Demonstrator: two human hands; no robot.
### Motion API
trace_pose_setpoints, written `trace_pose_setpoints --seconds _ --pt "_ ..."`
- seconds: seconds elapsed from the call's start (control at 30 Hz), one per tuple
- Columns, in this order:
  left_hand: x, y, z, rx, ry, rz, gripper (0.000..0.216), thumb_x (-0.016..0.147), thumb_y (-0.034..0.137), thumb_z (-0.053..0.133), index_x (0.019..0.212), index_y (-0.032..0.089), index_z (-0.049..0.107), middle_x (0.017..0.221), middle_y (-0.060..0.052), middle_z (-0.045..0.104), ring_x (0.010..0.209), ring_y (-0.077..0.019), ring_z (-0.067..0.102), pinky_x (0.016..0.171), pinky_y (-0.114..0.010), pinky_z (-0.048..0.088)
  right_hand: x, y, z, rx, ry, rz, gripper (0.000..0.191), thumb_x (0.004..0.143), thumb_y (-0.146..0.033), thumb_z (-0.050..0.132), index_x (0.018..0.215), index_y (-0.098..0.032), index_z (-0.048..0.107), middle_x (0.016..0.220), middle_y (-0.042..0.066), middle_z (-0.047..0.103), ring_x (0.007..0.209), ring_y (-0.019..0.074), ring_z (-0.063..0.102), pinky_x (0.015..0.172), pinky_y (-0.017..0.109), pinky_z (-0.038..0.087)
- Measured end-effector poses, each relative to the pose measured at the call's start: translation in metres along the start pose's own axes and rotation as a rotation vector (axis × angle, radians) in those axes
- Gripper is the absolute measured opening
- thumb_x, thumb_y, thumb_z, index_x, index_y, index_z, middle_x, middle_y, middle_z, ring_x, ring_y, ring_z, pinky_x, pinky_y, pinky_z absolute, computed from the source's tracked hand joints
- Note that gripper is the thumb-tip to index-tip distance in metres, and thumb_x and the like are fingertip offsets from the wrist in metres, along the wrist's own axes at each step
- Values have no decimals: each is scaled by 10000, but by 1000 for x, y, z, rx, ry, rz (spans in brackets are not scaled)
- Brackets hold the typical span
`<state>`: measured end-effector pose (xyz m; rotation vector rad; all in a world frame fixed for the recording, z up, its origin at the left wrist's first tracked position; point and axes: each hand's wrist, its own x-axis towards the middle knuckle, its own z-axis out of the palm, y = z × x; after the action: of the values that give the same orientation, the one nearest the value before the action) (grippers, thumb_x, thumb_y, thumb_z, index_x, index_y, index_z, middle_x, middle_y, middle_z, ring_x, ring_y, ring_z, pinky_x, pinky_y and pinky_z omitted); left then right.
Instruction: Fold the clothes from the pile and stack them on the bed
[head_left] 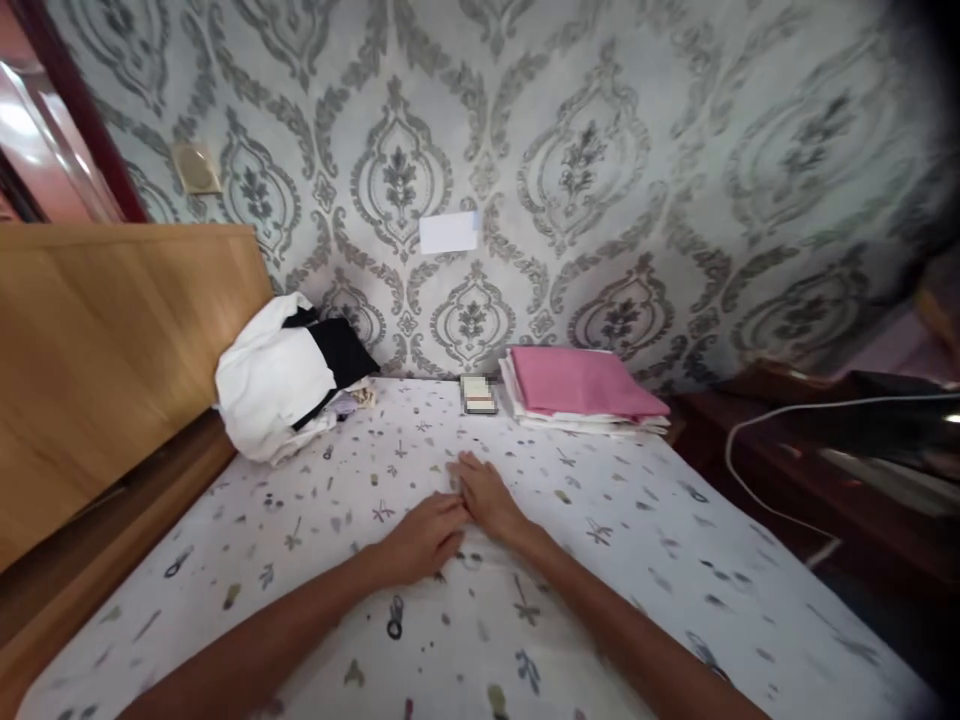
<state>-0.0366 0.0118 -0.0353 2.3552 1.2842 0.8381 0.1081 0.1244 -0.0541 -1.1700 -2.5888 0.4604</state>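
My left hand [424, 540] and my right hand [486, 497] lie side by side, palms down, in the middle of a white bedsheet [630, 560] printed with small dark motifs. The fingers of both hands are stretched flat on the cloth and point away from me. Neither hand holds anything. The two hands touch at the thumbs.
A pile of white and black clothes [281, 385] lies at the back left by the wooden headboard [112, 340]. A folded pink and white stack [581, 388] sits at the back right, with a small box [478, 394] beside it. A dark side table with a white cable [757, 430] stands right.
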Motion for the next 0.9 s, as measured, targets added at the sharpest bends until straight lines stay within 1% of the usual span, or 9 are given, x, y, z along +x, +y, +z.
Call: trace_pose_setpoints --seconds 0.2,0.27,0.33,0.43,0.5,0.57,0.63,0.8,0.9 --pt "-15 -10 -16 -7 58 -66 238 939 154 443 992 207 669 1036 -88 694 1022 -216 626 940 -337 488 -4 -17 22 141 167 -43 436 939 -150 379 1241 -199 690 1407 119 608 1395 229 478 1207 476 283" --pt "-12 -24 -35 94 130 -136 244 934 152 444 998 217 670 996 -74 702 970 -220 635 904 -344 489 -7 -16 22 156 208 -55 405 947 -196 394 1201 -205 709 1362 118 642 1363 244 515 1203 478 304" --pt "-7 -43 -72 236 282 -228 259 930 144 440 1040 222 662 1024 -78 697 985 -234 629 912 -361 480 -8 -14 20 174 224 -86 387 945 -223 403 1165 -221 721 1326 110 667 1337 258 542 1183 491 342" --pt "1 -73 -152 527 509 -412 258 937 157 442 1104 204 632 1114 -115 655 1083 -267 590 966 -385 454 -8 -12 17 189 230 -111 379 935 -243 408 1135 -226 729 1303 114 680 1308 271 568 1146 500 394" --pt "6 -88 -201 754 496 -518 277 951 159 413 1136 193 616 1146 -137 623 1117 -286 561 964 -394 444 -7 -11 18 188 240 -111 386 933 -251 404 1141 -224 728 1308 121 676 1301 276 574 1140 505 398" --pt "14 -97 -230 834 435 -519 259 949 156 426 1105 176 632 1152 -158 617 1138 -306 539 979 -407 424 -6 -11 18 188 245 -111 391 932 -256 404 1156 -232 724 1317 119 671 1307 278 568 1143 510 390" --pt "25 -103 -234 846 346 -474 188 925 178 511 1041 168 659 1130 -166 633 1149 -319 531 1006 -412 401 -7 -12 18 195 242 -112 389 931 -253 411 1165 -238 721 1320 115 669 1311 276 564 1145 509 386" --pt "56 -113 -204 869 201 -474 226 854 85 561 1045 108 680 1173 -229 635 1217 -346 509 1067 -469 344 -12 -17 11 207 234 -121 372 930 -215 426 1162 -218 717 1308 119 675 1306 266 567 1137 494 394" --pt "72 -120 -214 877 172 -569 254 857 81 525 1046 108 693 1202 -230 642 1228 -346 526 1042 -477 381 -12 -20 7 205 242 -141 356 938 -192 423 1133 -179 721 1286 138 683 1288 274 581 1103 485 427"
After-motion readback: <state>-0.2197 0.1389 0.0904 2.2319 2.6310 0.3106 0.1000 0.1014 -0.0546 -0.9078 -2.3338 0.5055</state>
